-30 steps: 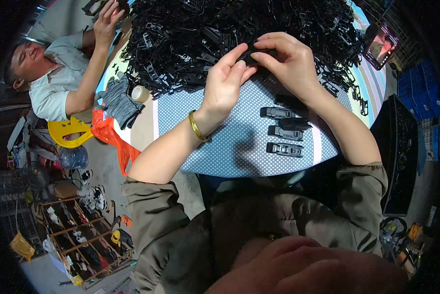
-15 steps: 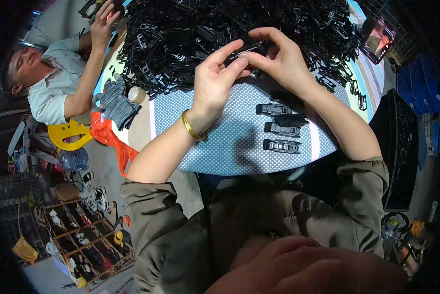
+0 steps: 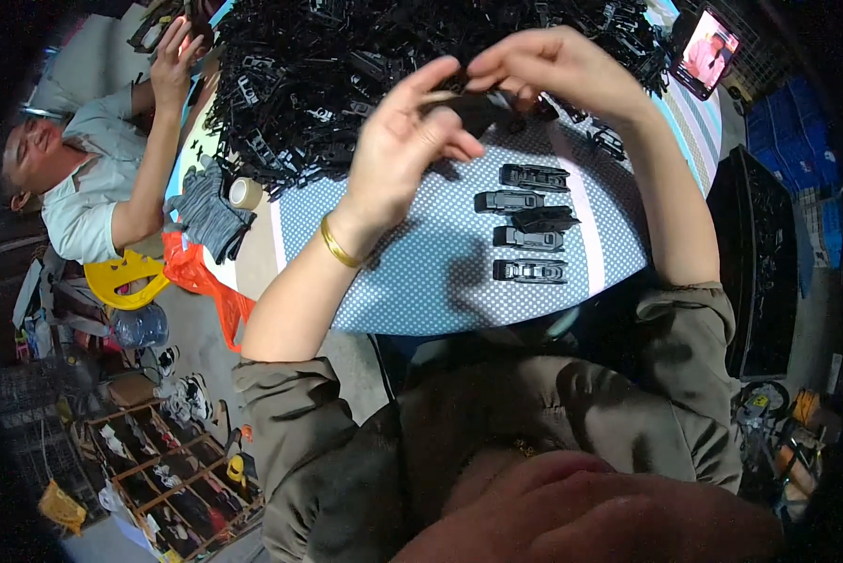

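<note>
My left hand (image 3: 398,155), with a gold bangle on its wrist, is raised over the table's far middle, index finger and thumb curved around a dark flat plastic part (image 3: 475,113). My right hand (image 3: 571,75) is at the part's right end, its fingers bent over it. Blur and shadow hide the part's exact shape and the fingertips' contact. Below the hands, several black plastic clip-like pieces lie in a rough column: one ridged piece (image 3: 534,176) at the top, another (image 3: 530,271) nearest me, and a dark piece (image 3: 546,220) lying tilted among them.
A large heap of black plastic parts (image 3: 299,103) covers the far table. At left lie grey gloves (image 3: 210,206), a tape roll (image 3: 245,193) and an orange-red bag (image 3: 191,267). Another person (image 3: 102,169) sits there, one hand raised. A phone (image 3: 707,52) stands far right.
The hands have spread slightly apart, my right one moving up and right. A dark part now shows between them, and the ridged top piece is more visible. The view has shifted a little.
</note>
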